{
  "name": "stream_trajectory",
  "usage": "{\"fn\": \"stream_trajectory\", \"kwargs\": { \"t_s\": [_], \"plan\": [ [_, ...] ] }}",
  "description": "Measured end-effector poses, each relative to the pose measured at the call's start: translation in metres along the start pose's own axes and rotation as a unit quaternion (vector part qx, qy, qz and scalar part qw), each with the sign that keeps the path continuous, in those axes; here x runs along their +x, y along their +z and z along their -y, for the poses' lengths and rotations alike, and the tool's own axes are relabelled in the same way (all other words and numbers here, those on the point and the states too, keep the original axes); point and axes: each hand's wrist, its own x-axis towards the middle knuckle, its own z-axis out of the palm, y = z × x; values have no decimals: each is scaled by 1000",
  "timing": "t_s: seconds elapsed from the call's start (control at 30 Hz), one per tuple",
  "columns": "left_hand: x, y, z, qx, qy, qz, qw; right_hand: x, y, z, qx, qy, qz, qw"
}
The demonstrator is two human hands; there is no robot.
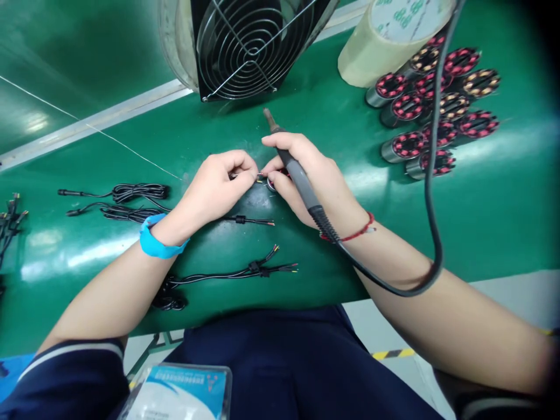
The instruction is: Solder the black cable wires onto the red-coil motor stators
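Note:
My right hand [321, 175] is closed around a soldering iron [301, 184], whose tip points up and away toward the fan. Its thumb and fingertips also steady a small round motor part [271, 185], mostly hidden behind them. Just left of that, my left hand [223, 184] pinches thin wire ends [259, 179] against the part's edge. A fine silvery strand [131, 150] runs in from the upper left toward this hand. Beneath my left wrist lie coiled black cables [140, 192]. One cable end with a black bead [240, 220] and bare coloured leads sticks out below the hands.
A fan with a wire guard [251, 52] stands beyond my hands. Several wound motor cores [409, 146] and a big tape roll [371, 52] occupy the right side. More cables [219, 275] lie near the front edge. The iron's cord [433, 175] loops over my right forearm.

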Motion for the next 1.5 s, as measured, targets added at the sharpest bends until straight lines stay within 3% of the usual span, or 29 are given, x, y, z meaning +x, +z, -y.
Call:
{"fn": "stream_trajectory", "kwargs": {
  "t_s": [0.2, 0.67, 0.97, 1.23, 1.37, 1.5],
  "plan": [
    [-4, 1, 3, 0, 28, -43, 999, -10, 4, -1, 10, -47, -66, 997],
    [-10, -5, 0, 47, 114, -19, 992, -8, 10, 1, 79, -62, -72, 992],
    [-9, -6, -5, 94, 113, -7, 989, -8, 10, -1, 64, -54, -69, 994],
    [-9, 2, -5, 99, 70, 1, 993, -37, -13, 25, 7, -62, -183, 981],
    [-8, 3, -5, 104, 55, 5, 993, -64, -12, 28, -59, -97, -236, 965],
    [-7, 5, -3, 98, 55, -8, 994, -79, -8, 25, -83, -91, -263, 957]
  ]
}}
